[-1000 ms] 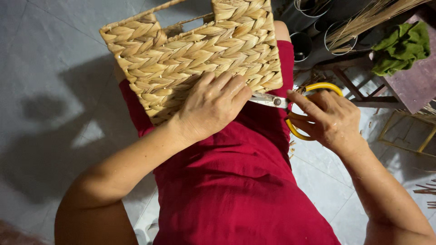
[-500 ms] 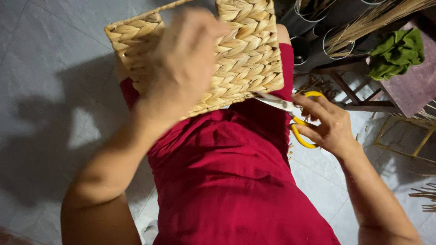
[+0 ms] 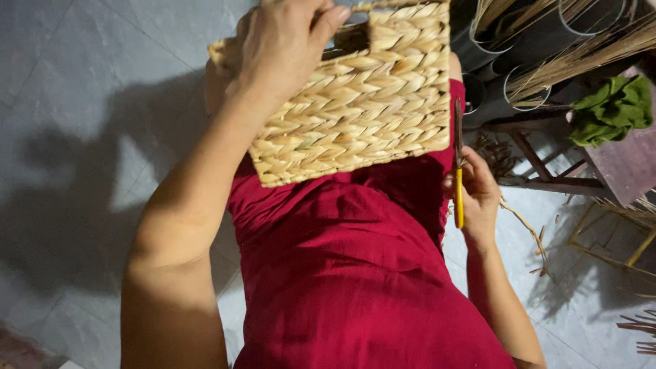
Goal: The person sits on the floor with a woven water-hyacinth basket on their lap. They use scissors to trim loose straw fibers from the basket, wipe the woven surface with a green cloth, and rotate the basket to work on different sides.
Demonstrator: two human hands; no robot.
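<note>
The woven basket point(image 3: 355, 102) is held on the lap over the red garment point(image 3: 355, 273), its upper edge clamped in the grip of the left hand point(image 3: 283, 48); the yellow-handled scissors point(image 3: 458, 164) are closed in the right hand point(image 3: 475, 195), blades up beside the basket's right edge; the weave could be nicked, or the basket tipped, since only one edge is held.
</note>
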